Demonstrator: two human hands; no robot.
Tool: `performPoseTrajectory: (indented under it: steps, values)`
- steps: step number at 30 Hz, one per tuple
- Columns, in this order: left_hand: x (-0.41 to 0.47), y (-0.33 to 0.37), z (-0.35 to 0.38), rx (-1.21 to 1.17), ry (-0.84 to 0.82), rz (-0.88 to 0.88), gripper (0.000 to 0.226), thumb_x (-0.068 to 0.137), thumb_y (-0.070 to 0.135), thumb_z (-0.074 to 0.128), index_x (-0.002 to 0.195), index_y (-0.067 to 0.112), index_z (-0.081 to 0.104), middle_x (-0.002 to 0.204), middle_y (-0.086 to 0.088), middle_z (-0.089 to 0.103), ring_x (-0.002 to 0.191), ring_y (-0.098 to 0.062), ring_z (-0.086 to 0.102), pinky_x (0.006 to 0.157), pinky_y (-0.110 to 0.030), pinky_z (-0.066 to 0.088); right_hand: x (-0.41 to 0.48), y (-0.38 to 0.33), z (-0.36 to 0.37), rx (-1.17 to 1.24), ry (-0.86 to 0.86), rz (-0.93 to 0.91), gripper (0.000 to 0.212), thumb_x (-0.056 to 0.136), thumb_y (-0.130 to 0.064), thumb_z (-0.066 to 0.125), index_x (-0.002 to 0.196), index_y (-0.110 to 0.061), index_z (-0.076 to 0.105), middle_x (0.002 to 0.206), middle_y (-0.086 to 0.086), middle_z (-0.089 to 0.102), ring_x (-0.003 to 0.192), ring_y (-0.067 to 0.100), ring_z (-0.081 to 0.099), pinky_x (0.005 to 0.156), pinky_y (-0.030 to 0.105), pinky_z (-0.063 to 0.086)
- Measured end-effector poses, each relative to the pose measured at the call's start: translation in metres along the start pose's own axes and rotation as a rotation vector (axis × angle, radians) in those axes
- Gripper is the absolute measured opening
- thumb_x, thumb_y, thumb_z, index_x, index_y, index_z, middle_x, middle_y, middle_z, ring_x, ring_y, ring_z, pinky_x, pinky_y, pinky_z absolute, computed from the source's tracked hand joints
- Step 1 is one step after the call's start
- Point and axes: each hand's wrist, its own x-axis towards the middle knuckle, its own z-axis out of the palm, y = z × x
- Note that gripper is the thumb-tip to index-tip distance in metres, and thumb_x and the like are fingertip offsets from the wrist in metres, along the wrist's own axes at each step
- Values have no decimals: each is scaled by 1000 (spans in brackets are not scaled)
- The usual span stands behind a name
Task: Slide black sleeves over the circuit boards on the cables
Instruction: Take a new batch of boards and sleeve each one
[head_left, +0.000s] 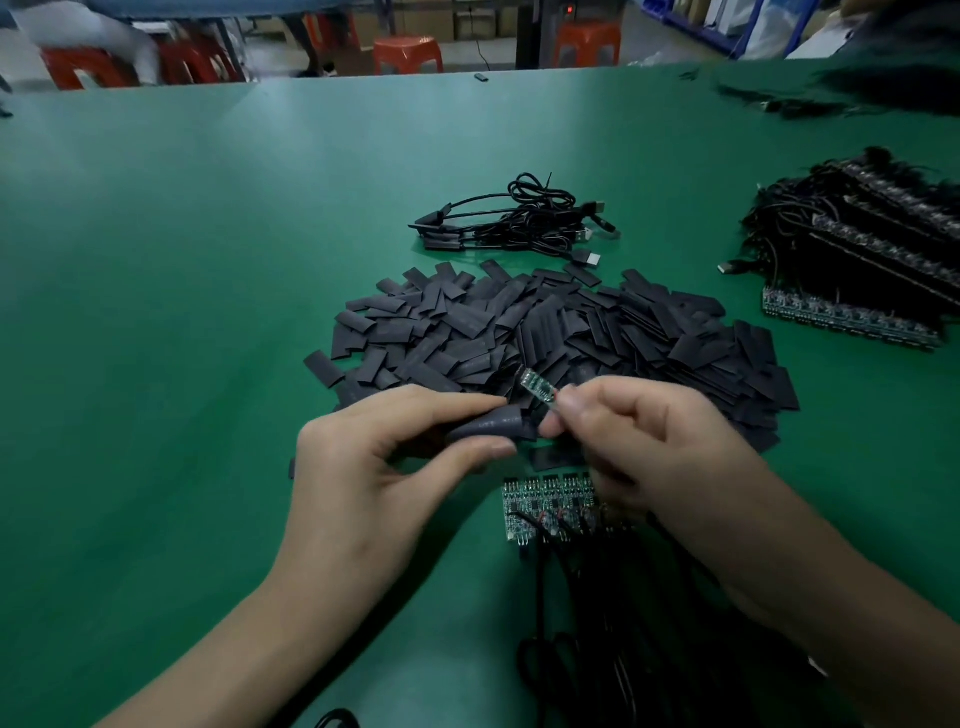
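Pinching a flat black tubular sleeve (493, 423) between thumb and curled fingers, the left hand (363, 467) holds it just above the green tabletop (182, 312), and that grip is closed on the sleeve. The right hand (639, 441) has its grip closed, by thumb and forefinger, on one end of a small green circuit board (537, 387). The board is tilted up and to the left, just beside the sleeve's right end, with its visible length uncovered. Directly below the hands lies a row of green circuit boards (545, 501) joined to black cables (623, 623). Beyond the hands is a loose heap of black sleeves (571, 327), and farther off a small bundle of sleeved black cables (519, 223). A large stack of boards and cables (857, 260) sits well apart at right.
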Motion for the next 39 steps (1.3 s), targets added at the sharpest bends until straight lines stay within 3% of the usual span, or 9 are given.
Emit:
performPoseTrajectory:
  steps: [4,7,10,23,26,31,36,39]
  values:
    - [1,-3,-3,-87,28,-63,21,78,34,81,99,30,81,85,13,77,73,-7,73,74,-20,56,-1,-2,-13,-266,27,-100,37,93,-53,51,82,-22,69,54,-9,36,50,12,32,48,27,30]
    - [1,-4,-2,-129,29,-89,21,76,31,82,97,31,81,82,10,78,69,-8,72,72,-21,57,-2,-3,-14,-342,-8,-164,38,100,-48,53,80,-19,67,54,-9,36,50,8,32,47,21,29]
    - [1,-3,-1,-117,14,-72,21,76,27,82,96,31,80,78,11,77,68,-7,72,71,-17,55,-4,-4,-12,-358,-24,-184,33,97,-43,55,76,-20,67,54,-9,36,49,4,31,47,16,29]
    - [2,-5,-1,-122,-45,-78,18,77,29,82,95,28,81,72,7,75,65,-10,71,69,-18,54,-4,-2,-12,-314,-46,-168,36,101,-45,56,75,-23,68,53,-11,40,50,5,34,49,19,31]
    - [1,-4,-2,-108,-66,-78,18,76,29,82,95,29,81,74,9,76,66,-8,72,69,-18,53,-5,-2,-12,-350,-51,-179,33,94,-45,57,76,-20,68,54,-10,37,49,4,33,47,17,29]
    - [5,0,-6,63,-134,77,24,77,33,80,98,22,81,88,15,77,81,-3,72,77,-16,53,-5,0,-15,-384,-61,-178,30,97,-42,58,77,-23,69,52,-11,39,47,3,33,46,16,29]
    - [4,0,-5,147,-150,161,25,78,31,82,98,17,82,87,10,75,79,-1,69,77,-13,51,-2,4,-20,-224,-130,4,32,101,-41,59,79,-22,71,52,-11,37,50,11,29,47,23,26]
    - [3,-1,-5,122,-156,143,24,79,33,81,99,19,82,89,13,75,81,-1,70,77,-15,52,-2,6,-17,-315,-135,-69,29,101,-40,60,80,-23,71,53,-12,40,49,8,31,47,22,27]
